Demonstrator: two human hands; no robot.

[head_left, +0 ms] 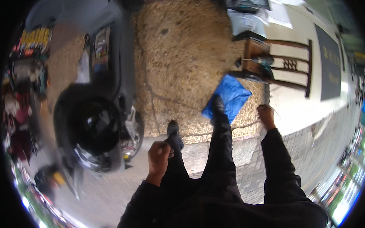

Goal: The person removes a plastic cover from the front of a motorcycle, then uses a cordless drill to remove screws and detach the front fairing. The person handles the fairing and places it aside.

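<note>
Both the left hand [157, 156] and right hand [266, 116] curl, contents unclear; dark sign [328, 64] lettered.

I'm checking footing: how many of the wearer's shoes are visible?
2: the left shoe, just beyond the left hand in view, and the right shoe, overlapping the blue package.

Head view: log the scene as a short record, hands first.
left hand: curled; contents unclear
right hand: curled, out to the right; contents unclear
blue bag: on the ground, partly hidden by the right shoe
wooden chair: far right of the bag, slatted back
scooter: dark, left of the person
image quality: blurred in places
</note>
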